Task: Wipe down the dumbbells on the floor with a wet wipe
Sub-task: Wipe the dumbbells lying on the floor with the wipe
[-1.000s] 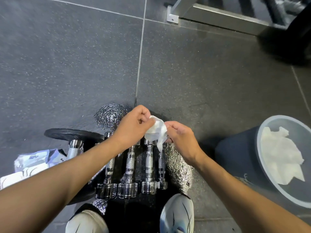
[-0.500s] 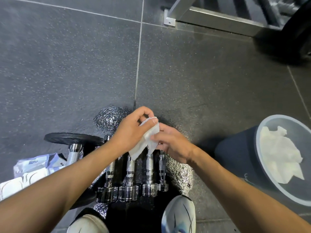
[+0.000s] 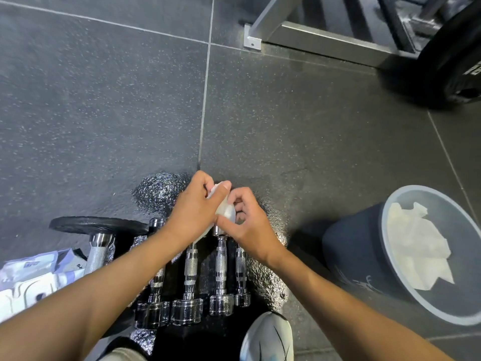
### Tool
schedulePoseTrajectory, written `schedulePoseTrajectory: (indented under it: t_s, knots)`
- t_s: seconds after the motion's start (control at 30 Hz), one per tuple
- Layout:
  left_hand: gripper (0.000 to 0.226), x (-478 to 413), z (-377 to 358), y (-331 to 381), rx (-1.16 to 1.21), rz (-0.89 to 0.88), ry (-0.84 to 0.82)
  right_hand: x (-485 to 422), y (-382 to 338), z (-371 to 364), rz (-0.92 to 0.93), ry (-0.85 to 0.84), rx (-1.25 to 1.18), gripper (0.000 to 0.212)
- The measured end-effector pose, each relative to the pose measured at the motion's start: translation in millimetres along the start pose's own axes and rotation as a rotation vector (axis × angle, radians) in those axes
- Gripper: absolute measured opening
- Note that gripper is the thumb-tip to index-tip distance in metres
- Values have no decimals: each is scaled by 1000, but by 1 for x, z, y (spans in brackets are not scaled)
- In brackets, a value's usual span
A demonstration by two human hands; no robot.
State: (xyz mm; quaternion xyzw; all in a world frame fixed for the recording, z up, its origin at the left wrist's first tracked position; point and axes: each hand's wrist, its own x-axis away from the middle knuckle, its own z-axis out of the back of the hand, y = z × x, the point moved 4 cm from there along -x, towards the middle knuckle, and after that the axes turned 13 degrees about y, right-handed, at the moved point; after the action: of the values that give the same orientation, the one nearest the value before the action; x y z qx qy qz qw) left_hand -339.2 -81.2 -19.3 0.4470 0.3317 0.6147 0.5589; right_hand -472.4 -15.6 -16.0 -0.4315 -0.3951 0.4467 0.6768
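Several chrome dumbbells (image 3: 220, 272) lie side by side on the dark rubber floor, just in front of my feet. Above their far ends both hands work a crumpled white wet wipe (image 3: 226, 211). My left hand (image 3: 194, 213) grips the wipe from the left with the thumb on top. My right hand (image 3: 248, 226) pinches it from the right, fingers curled over the far head of one dumbbell. The far heads are mostly hidden under my hands. A bigger dumbbell with a black plate (image 3: 97, 225) lies at the left.
A wet wipe pack (image 3: 31, 277) lies on the floor at the left. A dark bin (image 3: 359, 256) holding used white wipes stands at the right. A metal rack foot (image 3: 252, 39) and a black weight plate (image 3: 458, 63) are at the back right. My shoe (image 3: 268, 337) is near the dumbbells.
The wipe hung open between both hands; now it is bunched small and both hands have closed together over the far dumbbell heads.
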Motion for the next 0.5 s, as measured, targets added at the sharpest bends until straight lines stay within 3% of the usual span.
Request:
schedulePoseTrajectory:
  t_s: [0.13, 0.33, 0.5]
  knots:
    - [48, 3, 1, 4, 40, 41, -34, 6, 3, 3, -1, -9, 51, 2]
    - [34, 3, 4, 7, 81, 70, -87, 7, 14, 21, -252, 201, -199, 17]
    - [30, 10, 0, 5, 96, 87, -312, 4, 32, 32, -463, 370, -373, 24]
